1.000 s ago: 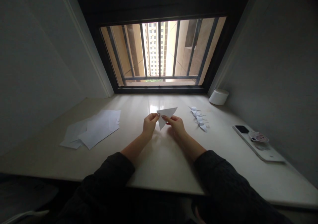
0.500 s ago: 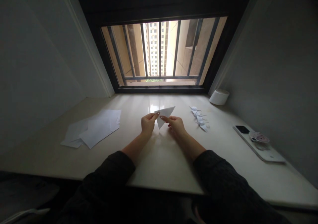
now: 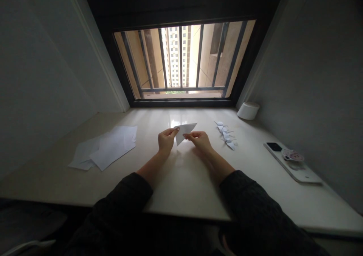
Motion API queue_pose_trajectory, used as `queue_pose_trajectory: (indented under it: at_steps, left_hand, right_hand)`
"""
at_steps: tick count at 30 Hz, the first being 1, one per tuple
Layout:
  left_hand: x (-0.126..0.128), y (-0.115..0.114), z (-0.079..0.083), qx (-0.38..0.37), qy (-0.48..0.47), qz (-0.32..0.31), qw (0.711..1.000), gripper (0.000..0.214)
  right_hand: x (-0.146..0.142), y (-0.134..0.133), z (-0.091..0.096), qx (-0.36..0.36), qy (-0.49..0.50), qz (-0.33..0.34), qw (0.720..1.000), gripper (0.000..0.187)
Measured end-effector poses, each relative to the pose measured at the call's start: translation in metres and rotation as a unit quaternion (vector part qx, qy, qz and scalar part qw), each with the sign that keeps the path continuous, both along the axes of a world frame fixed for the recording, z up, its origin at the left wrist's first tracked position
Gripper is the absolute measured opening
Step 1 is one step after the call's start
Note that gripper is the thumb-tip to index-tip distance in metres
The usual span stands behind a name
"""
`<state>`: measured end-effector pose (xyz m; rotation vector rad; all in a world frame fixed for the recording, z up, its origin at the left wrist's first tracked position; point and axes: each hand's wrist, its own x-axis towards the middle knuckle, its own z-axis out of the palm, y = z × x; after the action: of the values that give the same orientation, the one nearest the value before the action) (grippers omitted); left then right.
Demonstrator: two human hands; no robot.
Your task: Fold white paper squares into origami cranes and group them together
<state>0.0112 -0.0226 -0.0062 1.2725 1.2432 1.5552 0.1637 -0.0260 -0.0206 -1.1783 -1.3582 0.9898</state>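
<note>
A white sheet of paper folded into a triangle (image 3: 184,130) is held up between both hands over the sill, one point aimed down and one to the upper right. My left hand (image 3: 166,139) pinches its upper left corner, thumb on the near face. On the right edge, my right hand (image 3: 200,139) grips it between thumb and fingers. Several small folded paper pieces (image 3: 226,135) lie in a row to the right of my right hand. Off to the left rests a loose stack of white paper sheets (image 3: 112,146).
A phone (image 3: 292,165) with a round pinkish grip on its back lies at the right. Against the right wall, near the window (image 3: 181,63), stands a white rounded object (image 3: 248,110). The pale sill's front edge (image 3: 187,215) runs below my forearms.
The folded paper has tilted slightly and its lower point has swung left. My left hand has shifted a little left, and my right hand's pinch sits nearer the paper's right edge.
</note>
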Motion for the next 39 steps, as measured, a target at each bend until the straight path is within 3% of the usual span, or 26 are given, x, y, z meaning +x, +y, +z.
queue_pose_trajectory:
  at_steps: [4,8,11,15,25,32,39]
  left_hand:
    - [-0.001,0.001,-0.001,0.024,0.013,-0.010,1.000,0.031]
    - [-0.002,0.001,0.003,0.042,-0.009,-0.073,0.996,0.038]
    - [-0.002,0.002,0.004,0.018,0.008,-0.119,0.993,0.050]
    - [-0.003,0.002,-0.004,-0.018,0.081,-0.169,0.982,0.039]
    - [-0.001,0.005,-0.014,-0.028,0.105,-0.182,0.977,0.039]
    - [-0.005,0.009,-0.018,-0.021,0.130,-0.170,0.977,0.039]
    - [-0.007,0.011,-0.018,-0.024,0.133,-0.176,0.975,0.039]
  right_hand:
    - [-0.002,-0.001,0.000,0.004,0.010,0.020,1.000,0.036]
    - [-0.006,-0.004,0.001,-0.008,0.061,0.015,0.998,0.036]
    - [-0.006,-0.004,0.000,-0.024,0.118,-0.015,0.993,0.036]
    - [-0.005,-0.003,-0.001,-0.036,0.167,-0.038,0.985,0.035]
    - [-0.002,-0.004,0.003,-0.044,0.156,-0.064,0.985,0.035]
    - [0.019,0.007,0.008,-0.029,0.165,-0.146,0.975,0.035]
    - [0.024,0.008,0.010,-0.014,0.140,-0.148,0.979,0.034]
